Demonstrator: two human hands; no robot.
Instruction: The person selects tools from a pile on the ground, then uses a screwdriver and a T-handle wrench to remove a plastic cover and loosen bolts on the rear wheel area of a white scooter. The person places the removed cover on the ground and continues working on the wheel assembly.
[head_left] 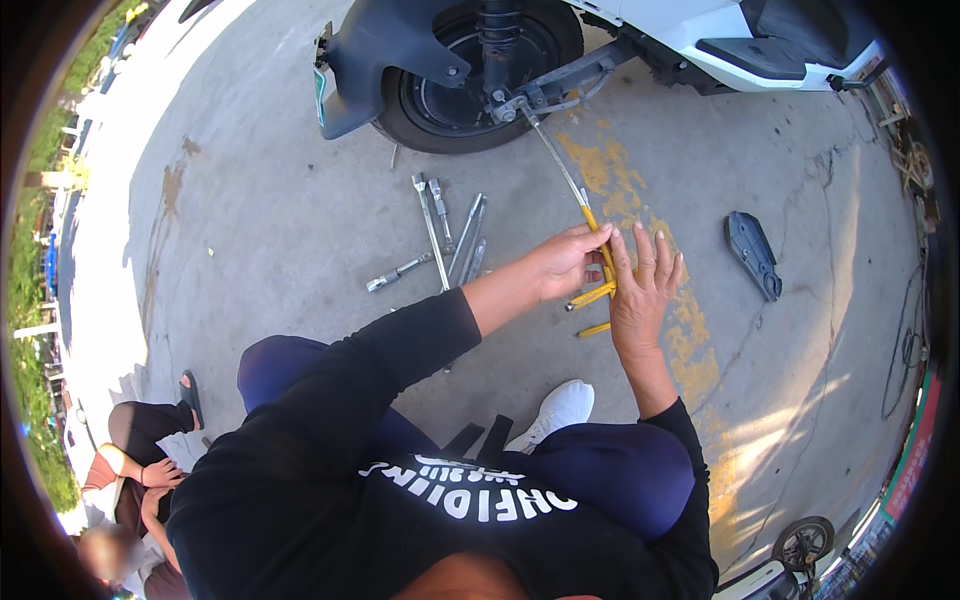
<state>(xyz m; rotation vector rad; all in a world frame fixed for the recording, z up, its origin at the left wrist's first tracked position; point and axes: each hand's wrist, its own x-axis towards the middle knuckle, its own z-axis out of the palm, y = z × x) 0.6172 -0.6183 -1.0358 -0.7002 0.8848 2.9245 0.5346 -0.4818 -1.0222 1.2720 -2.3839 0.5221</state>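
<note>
The left hand (575, 262) pinches the yellow-handled bar (591, 218) between thumb and curled fingers — likely to steady it, its far end at the axle (507, 108). The right hand (643, 290), fingers open, lies against it, perhaps for leverage.

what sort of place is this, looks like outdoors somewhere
Probably an outdoor paved yard or roadside spot used for scooter repair: a scooter stands on stained concrete, metal hand tools lie beside its wheel, and greenery shows past the sunlit edge.
</note>
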